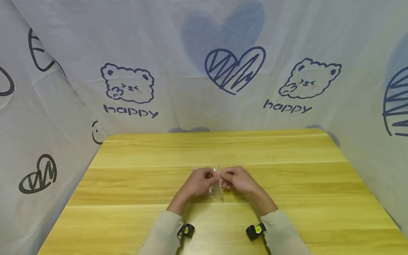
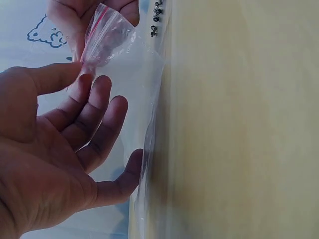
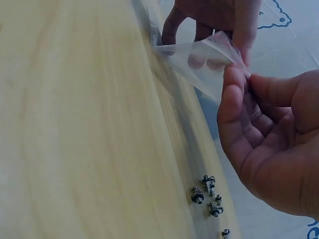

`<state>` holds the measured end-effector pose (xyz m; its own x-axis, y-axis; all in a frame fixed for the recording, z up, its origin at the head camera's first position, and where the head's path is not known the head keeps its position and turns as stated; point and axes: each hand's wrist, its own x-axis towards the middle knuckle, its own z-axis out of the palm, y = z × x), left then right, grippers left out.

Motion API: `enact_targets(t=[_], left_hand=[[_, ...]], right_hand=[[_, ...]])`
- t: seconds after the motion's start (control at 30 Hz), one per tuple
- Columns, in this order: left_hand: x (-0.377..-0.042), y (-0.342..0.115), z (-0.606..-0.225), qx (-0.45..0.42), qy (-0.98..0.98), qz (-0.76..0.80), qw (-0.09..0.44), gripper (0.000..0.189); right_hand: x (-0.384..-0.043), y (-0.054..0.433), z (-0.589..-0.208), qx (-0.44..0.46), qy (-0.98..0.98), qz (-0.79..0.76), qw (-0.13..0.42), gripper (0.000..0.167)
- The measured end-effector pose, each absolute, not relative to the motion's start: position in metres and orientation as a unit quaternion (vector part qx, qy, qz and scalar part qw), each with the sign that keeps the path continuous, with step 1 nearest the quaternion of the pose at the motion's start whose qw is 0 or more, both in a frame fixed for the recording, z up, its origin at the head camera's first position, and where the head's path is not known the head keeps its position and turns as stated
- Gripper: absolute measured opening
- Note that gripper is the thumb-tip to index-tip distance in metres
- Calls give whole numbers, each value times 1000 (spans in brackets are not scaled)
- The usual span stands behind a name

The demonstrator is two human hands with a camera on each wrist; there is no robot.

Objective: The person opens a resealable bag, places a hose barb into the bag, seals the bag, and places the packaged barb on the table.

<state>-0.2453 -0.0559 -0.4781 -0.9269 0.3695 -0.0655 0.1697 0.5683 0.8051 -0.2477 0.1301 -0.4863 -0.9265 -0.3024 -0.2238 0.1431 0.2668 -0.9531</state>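
Both hands pinch a clear zip-lock bag (image 2: 112, 37) at its top, where a red line runs along the seal. My left hand (image 2: 65, 144) grips one side of this edge between thumb and index finger, its other fingers spread along the plastic. From the opposite side, my right hand (image 3: 274, 129) pinches the edge with thumb and forefinger, the remaining fingers curled. The bag's lower part hangs down to the wooden table (image 1: 127, 184). Small black-and-silver metal pieces (image 3: 213, 209) lie on the table by my right hand, mostly hidden by it in the head view.
A pale cloth (image 1: 178, 92) printed with hearts and bears hangs behind the table and along its sides. Each forearm wears a black wrist strap, the left strap (image 1: 186, 231) and right strap (image 1: 255, 232) both over the table's near part.
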Motion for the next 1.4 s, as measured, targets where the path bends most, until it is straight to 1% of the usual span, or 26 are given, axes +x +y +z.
enact_targets(t=[0.17,0.37,0.63,0.87,1.03,1.13,1.23,1.3,1.4], left_hand=[[-244,-57,-475,145,876,442,125,22],[-243,-56,-474,151,876,438,133,16],[-243,-54,-476,153,877,432,145,23],[-245,-62,-476,108,879,446,128,26],[-246,-62,-476,105,878,447,132,21],[-245,-60,-478,112,881,441,131,19],[-245,-60,-479,123,884,436,116,9],[-246,-60,-480,134,890,425,100,3],[-247,-62,-479,156,897,405,85,7]], right_hand=[[-247,130,-485,-54,771,-607,186,23],[-247,128,-483,-39,802,-574,161,17],[-244,128,-479,-51,840,-523,138,12],[-244,134,-477,-57,897,-430,87,11],[-244,132,-474,-57,895,-432,100,11],[-243,130,-473,-59,893,-434,104,17],[-243,131,-473,-49,902,-418,95,23],[-244,133,-474,-45,909,-404,88,22],[-245,137,-473,-43,917,-387,87,15]])
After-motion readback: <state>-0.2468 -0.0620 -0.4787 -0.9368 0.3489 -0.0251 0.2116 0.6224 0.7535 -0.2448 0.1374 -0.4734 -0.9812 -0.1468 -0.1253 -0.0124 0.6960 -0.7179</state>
